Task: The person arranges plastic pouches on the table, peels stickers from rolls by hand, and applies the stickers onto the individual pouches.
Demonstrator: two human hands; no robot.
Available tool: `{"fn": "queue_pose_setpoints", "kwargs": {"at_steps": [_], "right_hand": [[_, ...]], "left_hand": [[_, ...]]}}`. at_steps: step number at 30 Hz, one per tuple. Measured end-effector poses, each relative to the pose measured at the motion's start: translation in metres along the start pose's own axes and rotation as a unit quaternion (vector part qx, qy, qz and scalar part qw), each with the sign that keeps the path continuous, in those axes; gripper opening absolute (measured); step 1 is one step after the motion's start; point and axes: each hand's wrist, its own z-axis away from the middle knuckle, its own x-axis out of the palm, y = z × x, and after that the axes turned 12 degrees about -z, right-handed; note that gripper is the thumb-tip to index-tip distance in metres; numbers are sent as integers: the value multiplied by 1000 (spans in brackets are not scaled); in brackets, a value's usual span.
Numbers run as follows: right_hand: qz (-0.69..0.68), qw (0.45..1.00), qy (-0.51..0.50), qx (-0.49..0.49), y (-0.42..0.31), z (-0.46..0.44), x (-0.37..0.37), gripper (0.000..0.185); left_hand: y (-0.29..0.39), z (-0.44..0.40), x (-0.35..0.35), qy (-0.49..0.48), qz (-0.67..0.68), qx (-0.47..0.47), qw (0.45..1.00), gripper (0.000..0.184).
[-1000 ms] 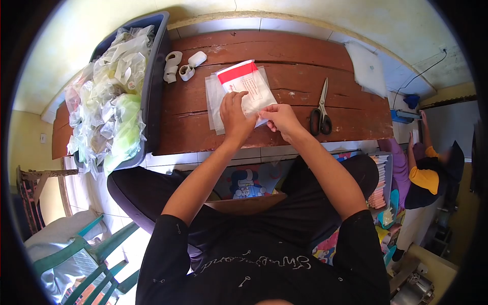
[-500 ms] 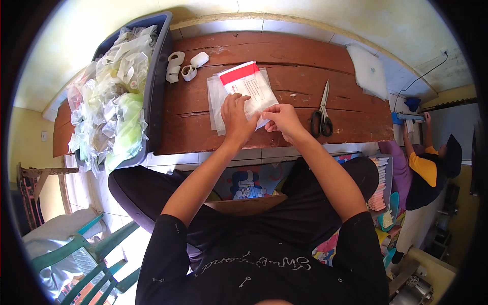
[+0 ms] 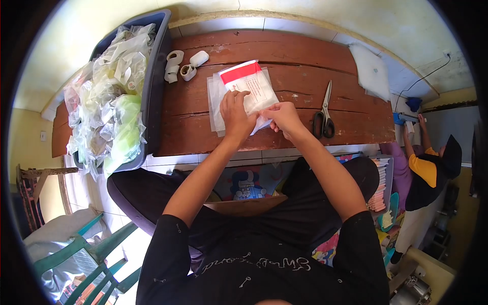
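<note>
On the brown tabletop [image 3: 295, 53], between a bag-filled bin [image 3: 158, 66] and scissors [image 3: 325, 107], lies a red-and-white packet [image 3: 256, 89]; the left grip [image 3: 236, 116] rests wide on it; the right grip [image 3: 283, 119] pinches its near edge; pale tiles [image 3: 223, 25] line the wall [image 3: 305, 7].

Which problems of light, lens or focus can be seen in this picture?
Head view: fisheye distortion bends the wooden table, corners black; head view: glare whitens the floor beside the green chair; head view: small print on the packet is unreadable.

The packet [image 3: 257, 87] looks smooth plastic, the table [image 3: 300, 56] scuffed wood.
</note>
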Motion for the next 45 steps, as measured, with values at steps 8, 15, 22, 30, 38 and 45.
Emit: {"fn": "queue_pose_setpoints", "kwargs": {"at_steps": [8,15,22,30,38,45], "right_hand": [[-38,999,-11,-6,-5,5,4,15],[-32,999,-31,2,-6,11,0,18],[44,999,-28,12,-10,4,1,26],[80,996,-36,4,-12,-8,0,26],[145,989,-31,0,-15,-17,4,24],[117,992,-38,29,-15,-19,7,23]], "left_hand": [[4,-2,4,14,30,-35,999,60],[-2,0,7,15,39,-27,999,57],[-6,-3,4,11,28,-8,1000,52],[-7,-5,2,-1,19,-1,1000,52],[-6,-7,1,-3,32,-12,999,54],[-8,-8,2,-15,42,-16,999,55]]}}
